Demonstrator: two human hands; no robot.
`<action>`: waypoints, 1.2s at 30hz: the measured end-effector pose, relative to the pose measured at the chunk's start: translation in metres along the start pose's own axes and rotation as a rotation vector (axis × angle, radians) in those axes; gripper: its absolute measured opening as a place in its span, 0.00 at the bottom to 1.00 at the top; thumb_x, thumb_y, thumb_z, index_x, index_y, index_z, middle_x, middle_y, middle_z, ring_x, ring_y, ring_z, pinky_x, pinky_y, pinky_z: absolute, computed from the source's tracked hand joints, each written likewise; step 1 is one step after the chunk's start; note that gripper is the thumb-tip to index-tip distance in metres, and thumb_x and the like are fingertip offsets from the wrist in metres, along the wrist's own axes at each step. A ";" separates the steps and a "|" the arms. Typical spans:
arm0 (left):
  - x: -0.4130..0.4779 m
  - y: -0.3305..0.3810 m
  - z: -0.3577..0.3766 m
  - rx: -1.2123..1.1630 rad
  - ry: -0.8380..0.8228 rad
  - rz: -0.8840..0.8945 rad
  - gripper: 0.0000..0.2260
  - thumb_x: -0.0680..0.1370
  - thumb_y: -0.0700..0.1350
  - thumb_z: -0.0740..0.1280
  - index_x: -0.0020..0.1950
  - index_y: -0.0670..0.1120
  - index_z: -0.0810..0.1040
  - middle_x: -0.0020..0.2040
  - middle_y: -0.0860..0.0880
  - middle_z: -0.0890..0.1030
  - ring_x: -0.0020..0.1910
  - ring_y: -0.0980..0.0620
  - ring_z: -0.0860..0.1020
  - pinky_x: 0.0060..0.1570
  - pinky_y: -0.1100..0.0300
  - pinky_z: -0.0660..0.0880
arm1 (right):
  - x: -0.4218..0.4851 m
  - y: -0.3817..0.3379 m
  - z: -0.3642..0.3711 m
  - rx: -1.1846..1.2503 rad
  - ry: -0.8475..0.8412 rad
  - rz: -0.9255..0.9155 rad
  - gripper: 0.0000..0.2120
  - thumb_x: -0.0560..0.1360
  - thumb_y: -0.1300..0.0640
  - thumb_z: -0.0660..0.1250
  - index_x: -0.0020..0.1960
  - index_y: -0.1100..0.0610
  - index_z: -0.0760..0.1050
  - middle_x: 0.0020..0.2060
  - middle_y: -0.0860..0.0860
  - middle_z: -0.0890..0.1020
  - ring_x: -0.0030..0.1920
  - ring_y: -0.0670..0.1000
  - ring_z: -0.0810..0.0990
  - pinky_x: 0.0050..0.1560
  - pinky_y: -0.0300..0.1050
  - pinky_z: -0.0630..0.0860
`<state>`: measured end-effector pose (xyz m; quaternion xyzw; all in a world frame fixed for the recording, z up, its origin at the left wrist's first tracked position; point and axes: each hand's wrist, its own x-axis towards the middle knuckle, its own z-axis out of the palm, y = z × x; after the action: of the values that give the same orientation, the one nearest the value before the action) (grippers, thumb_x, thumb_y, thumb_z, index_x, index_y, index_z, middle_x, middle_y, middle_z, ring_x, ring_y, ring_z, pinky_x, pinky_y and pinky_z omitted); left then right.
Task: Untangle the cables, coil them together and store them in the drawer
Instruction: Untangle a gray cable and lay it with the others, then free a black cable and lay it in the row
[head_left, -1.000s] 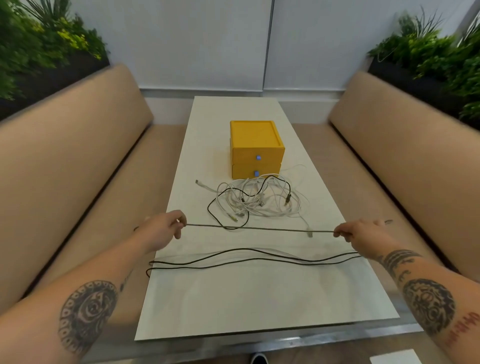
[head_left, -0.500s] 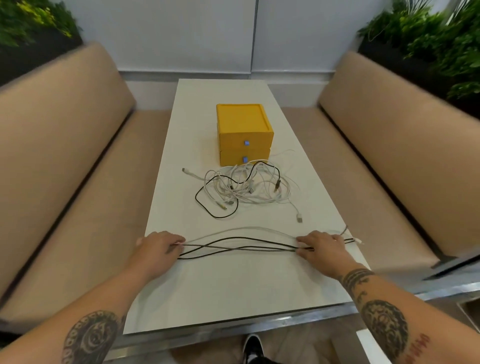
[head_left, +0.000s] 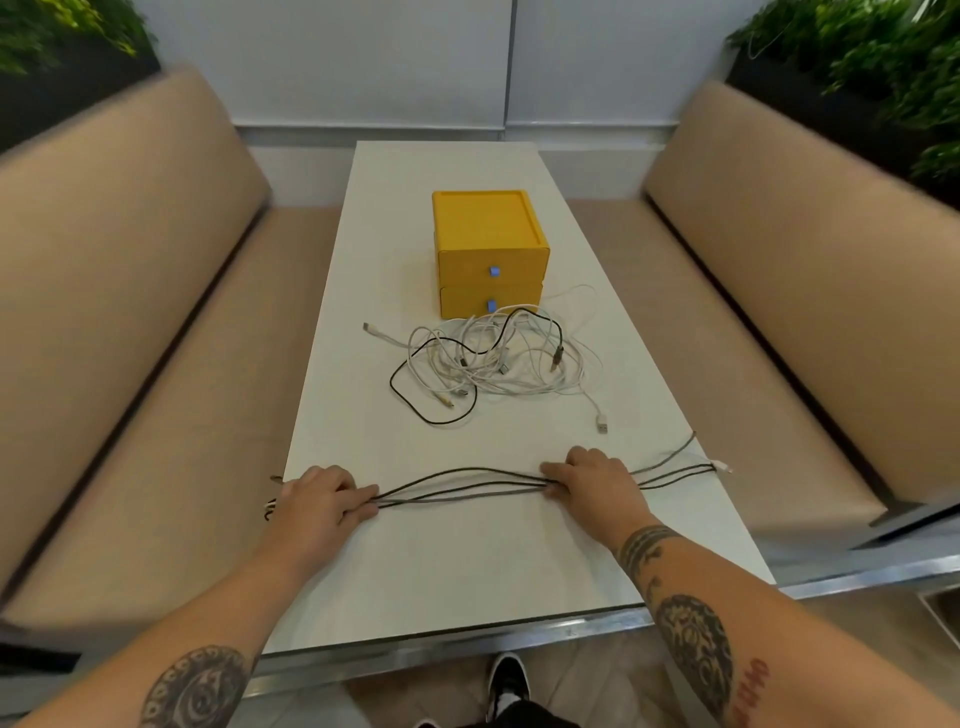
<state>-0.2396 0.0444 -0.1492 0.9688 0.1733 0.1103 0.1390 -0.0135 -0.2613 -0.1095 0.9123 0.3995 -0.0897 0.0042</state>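
Partly hidden, dark cables (head_left: 524, 486) under left hand (head_left: 322, 496), right hand (head_left: 592, 480), grips unclear.
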 end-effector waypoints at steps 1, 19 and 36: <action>-0.003 -0.002 -0.001 0.012 0.010 0.023 0.13 0.74 0.58 0.65 0.53 0.59 0.86 0.39 0.60 0.75 0.40 0.54 0.70 0.41 0.56 0.65 | -0.005 0.003 0.004 0.011 0.029 -0.019 0.16 0.81 0.45 0.62 0.67 0.48 0.76 0.51 0.53 0.77 0.52 0.58 0.76 0.48 0.50 0.70; 0.047 0.042 -0.017 -0.177 -0.214 -0.178 0.11 0.79 0.54 0.63 0.37 0.65 0.74 0.42 0.59 0.75 0.47 0.56 0.75 0.49 0.56 0.73 | 0.012 0.012 -0.016 0.282 -0.050 0.114 0.19 0.83 0.42 0.54 0.56 0.49 0.82 0.48 0.49 0.77 0.53 0.51 0.76 0.54 0.47 0.73; 0.119 0.069 0.003 -0.024 -0.501 -0.577 0.22 0.73 0.53 0.72 0.60 0.56 0.63 0.50 0.51 0.73 0.50 0.46 0.74 0.55 0.47 0.76 | 0.100 0.031 -0.041 0.357 -0.434 0.206 0.12 0.80 0.48 0.59 0.50 0.57 0.72 0.48 0.53 0.76 0.48 0.54 0.75 0.50 0.44 0.73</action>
<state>-0.1092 0.0251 -0.1114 0.8754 0.3982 -0.1714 0.2137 0.0820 -0.2063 -0.0881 0.8939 0.2722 -0.3507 -0.0619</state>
